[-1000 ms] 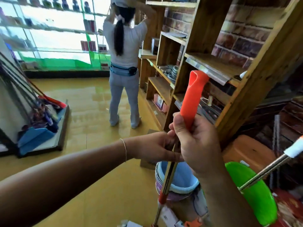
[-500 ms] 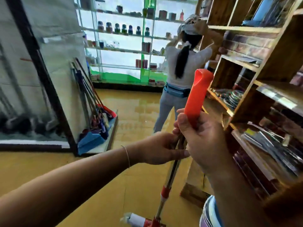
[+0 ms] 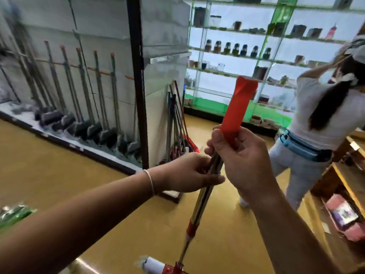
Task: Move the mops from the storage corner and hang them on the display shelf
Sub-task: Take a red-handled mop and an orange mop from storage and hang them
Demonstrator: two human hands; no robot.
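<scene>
Head view: you are carrying one mop [image 3: 199,202], left hand [image 3: 189,171] and right hand [image 3: 245,157] both gripping its handle; hanging it on the shelf [image 3: 98,76] is pending.

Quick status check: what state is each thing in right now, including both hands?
Mop: upright, slightly tilted, carried off the shelf.
Left hand: grips the metal shaft.
Right hand: grips the orange handle.
Display shelf: a row of mops already hangs there.
Leaning mops: propped at the shelf's end.

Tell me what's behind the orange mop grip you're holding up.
Behind the orange grip: a glass shelf unit of jars and cups, green along its base. The right hand covers the grip's lower end.
</scene>
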